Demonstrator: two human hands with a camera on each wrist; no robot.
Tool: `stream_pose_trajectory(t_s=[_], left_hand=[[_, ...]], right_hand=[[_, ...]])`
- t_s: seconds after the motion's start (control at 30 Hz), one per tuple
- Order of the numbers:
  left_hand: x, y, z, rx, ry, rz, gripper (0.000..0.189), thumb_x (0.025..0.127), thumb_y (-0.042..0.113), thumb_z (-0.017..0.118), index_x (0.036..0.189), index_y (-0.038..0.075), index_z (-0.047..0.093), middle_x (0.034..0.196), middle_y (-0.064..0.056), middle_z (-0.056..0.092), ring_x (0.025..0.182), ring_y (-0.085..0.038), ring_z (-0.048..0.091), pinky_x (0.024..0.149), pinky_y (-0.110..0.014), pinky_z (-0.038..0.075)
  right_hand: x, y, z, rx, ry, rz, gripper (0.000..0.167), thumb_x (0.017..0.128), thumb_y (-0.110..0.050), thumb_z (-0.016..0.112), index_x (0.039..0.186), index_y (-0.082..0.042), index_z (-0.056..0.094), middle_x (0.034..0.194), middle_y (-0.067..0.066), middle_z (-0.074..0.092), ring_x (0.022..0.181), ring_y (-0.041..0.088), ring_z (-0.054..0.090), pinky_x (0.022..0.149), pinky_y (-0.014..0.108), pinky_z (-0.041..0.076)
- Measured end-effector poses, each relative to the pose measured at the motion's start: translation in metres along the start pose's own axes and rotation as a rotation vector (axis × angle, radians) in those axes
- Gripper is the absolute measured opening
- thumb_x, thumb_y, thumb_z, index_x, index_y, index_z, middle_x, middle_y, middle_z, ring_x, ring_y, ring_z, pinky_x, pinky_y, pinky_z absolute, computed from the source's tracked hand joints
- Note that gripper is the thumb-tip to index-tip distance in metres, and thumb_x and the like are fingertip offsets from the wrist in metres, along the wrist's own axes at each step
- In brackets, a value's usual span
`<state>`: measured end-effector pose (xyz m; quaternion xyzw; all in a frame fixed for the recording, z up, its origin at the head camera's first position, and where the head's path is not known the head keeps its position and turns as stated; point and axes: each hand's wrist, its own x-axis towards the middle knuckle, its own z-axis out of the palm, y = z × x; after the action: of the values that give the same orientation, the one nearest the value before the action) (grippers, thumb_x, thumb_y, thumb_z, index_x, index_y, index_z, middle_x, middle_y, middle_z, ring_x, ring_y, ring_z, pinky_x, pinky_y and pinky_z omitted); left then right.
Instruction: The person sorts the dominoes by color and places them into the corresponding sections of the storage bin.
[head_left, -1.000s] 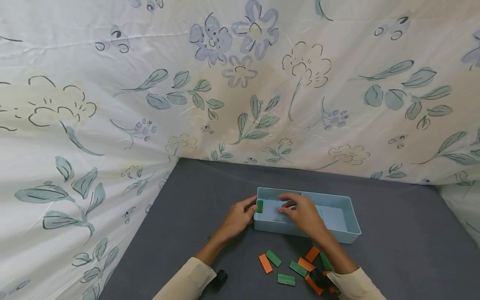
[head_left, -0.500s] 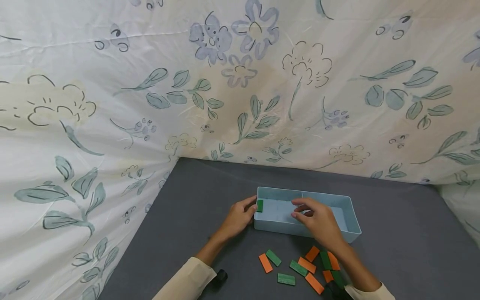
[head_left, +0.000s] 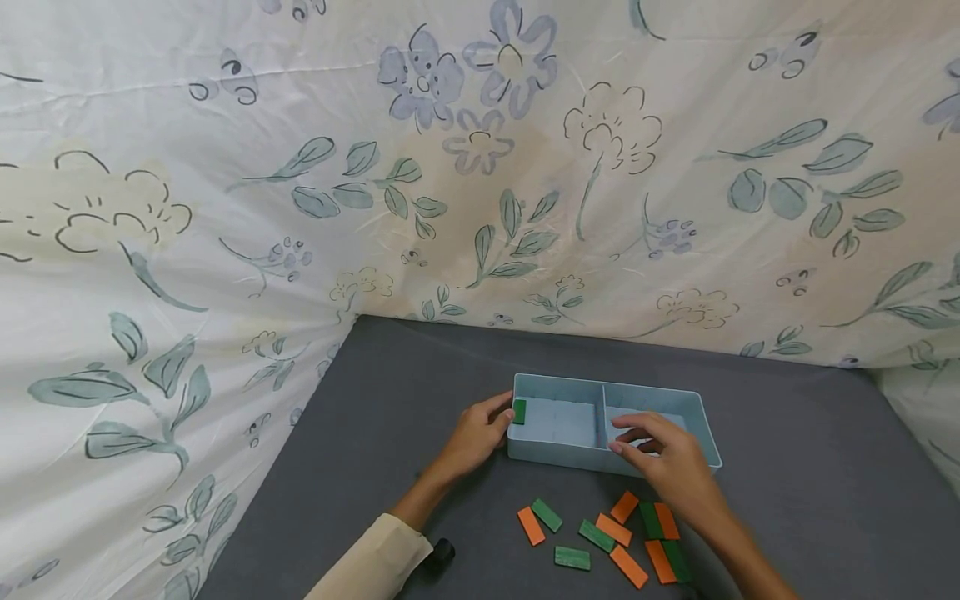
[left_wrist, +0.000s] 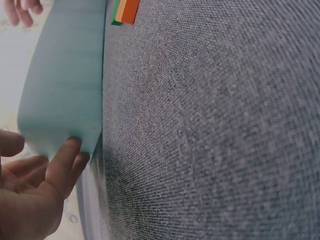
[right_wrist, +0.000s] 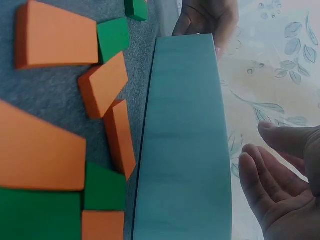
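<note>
A light blue plastic box [head_left: 555,454] with a divider [head_left: 601,414] across it lies on the dark table. My left hand [head_left: 474,433] grips its left end, thumb at the rim and fingers against the outer end wall in the left wrist view. One green block [head_left: 519,412] stands inside the left compartment, against the end wall near that thumb. Over the right compartment hovers my right hand [head_left: 663,454], fingers loosely bent, thumb apart from them and nothing between. The right wrist view shows this hand [right_wrist: 280,185] beyond the box's long side wall [right_wrist: 182,135].
Several orange blocks [head_left: 628,567] and green blocks [head_left: 572,558] lie scattered in front of the box, some edge to edge at the right. A small black object [head_left: 440,554] is by the left cuff. Flower-patterned cloth [head_left: 480,208] hangs behind and at the left.
My right hand has moved right, from above the left compartment to above the right one, uncovering the divider and more blocks near its wrist. The left hand and box stay put.
</note>
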<state>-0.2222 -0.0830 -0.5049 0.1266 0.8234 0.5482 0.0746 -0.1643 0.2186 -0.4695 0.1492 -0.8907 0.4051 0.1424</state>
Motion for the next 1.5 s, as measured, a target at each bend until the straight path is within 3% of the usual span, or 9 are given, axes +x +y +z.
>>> stream_pose_trajectory(t_s=[0.13,0.2,0.37,0.77,0.97,1.13,1.27,1.5], left_hand=[[0.000,-0.001,0.000,0.002,0.003,0.001,0.048,0.113,0.024,0.054,0.157,0.004,0.051,0.134,-0.016,0.065,0.085,-0.014,0.062,0.074,-0.027,0.051],[-0.001,-0.001,0.000,0.001,0.004,0.000,0.049,0.113,0.024,0.055,0.157,0.004,0.051,0.127,-0.014,0.066,0.081,-0.014,0.061,0.072,-0.027,0.050],[-0.001,-0.001,0.000,-0.002,-0.002,-0.014,0.049,0.113,0.026,0.054,0.158,0.006,0.050,0.085,-0.006,0.060,0.069,-0.012,0.055,0.069,-0.026,0.047],[-0.001,-0.001,0.002,-0.006,0.000,-0.010,0.049,0.113,0.024,0.054,0.158,0.005,0.050,0.072,0.000,0.055,0.065,-0.010,0.052,0.065,-0.025,0.045],[-0.001,-0.001,0.002,-0.011,-0.005,-0.007,0.048,0.113,0.023,0.054,0.157,0.003,0.050,0.081,0.001,0.057,0.068,-0.011,0.054,0.067,-0.025,0.047],[-0.001,0.000,0.002,-0.018,-0.001,-0.009,0.048,0.113,0.023,0.054,0.157,0.003,0.051,0.078,0.000,0.056,0.066,-0.011,0.053,0.065,-0.025,0.046],[-0.001,0.000,0.002,-0.026,-0.001,-0.017,0.048,0.113,0.023,0.054,0.157,0.005,0.051,0.075,0.000,0.055,0.065,-0.013,0.052,0.064,-0.025,0.045],[0.000,0.001,0.000,-0.034,0.006,-0.022,0.047,0.113,0.023,0.055,0.157,0.006,0.052,0.069,-0.002,0.053,0.061,-0.012,0.049,0.061,-0.025,0.043]], right_hand=[[-0.007,0.001,-0.006,0.008,-0.004,0.020,0.033,0.089,-0.004,0.085,0.121,-0.012,0.077,0.114,0.004,0.075,0.091,0.008,0.071,0.075,0.027,0.059],[-0.010,0.003,-0.008,-0.002,-0.006,0.024,0.033,0.089,-0.004,0.085,0.120,-0.014,0.077,0.113,0.003,0.075,0.090,0.006,0.071,0.075,0.026,0.059],[-0.021,0.007,-0.013,-0.010,-0.007,0.025,0.035,0.087,-0.005,0.087,0.119,-0.013,0.078,0.111,0.002,0.075,0.089,0.002,0.070,0.073,0.026,0.059],[-0.047,0.025,-0.020,0.022,-0.067,0.133,0.039,0.085,-0.006,0.088,0.122,-0.012,0.076,0.108,0.007,0.077,0.084,0.000,0.070,0.069,0.027,0.059],[-0.062,0.034,-0.026,0.120,-0.143,0.264,0.042,0.087,-0.005,0.086,0.127,-0.005,0.073,0.108,0.011,0.077,0.085,0.003,0.072,0.070,0.028,0.060],[-0.071,0.042,-0.033,0.262,-0.291,0.441,0.053,0.091,-0.009,0.083,0.138,0.005,0.064,0.118,0.019,0.074,0.088,0.009,0.074,0.074,0.030,0.061],[-0.075,0.050,-0.037,0.301,-0.383,0.498,0.061,0.094,-0.014,0.081,0.145,0.008,0.057,0.123,0.023,0.071,0.091,0.011,0.074,0.076,0.031,0.061],[-0.080,0.056,-0.037,0.314,-0.383,0.567,0.067,0.092,-0.015,0.084,0.148,0.008,0.054,0.123,0.018,0.073,0.094,0.011,0.074,0.079,0.030,0.061]])
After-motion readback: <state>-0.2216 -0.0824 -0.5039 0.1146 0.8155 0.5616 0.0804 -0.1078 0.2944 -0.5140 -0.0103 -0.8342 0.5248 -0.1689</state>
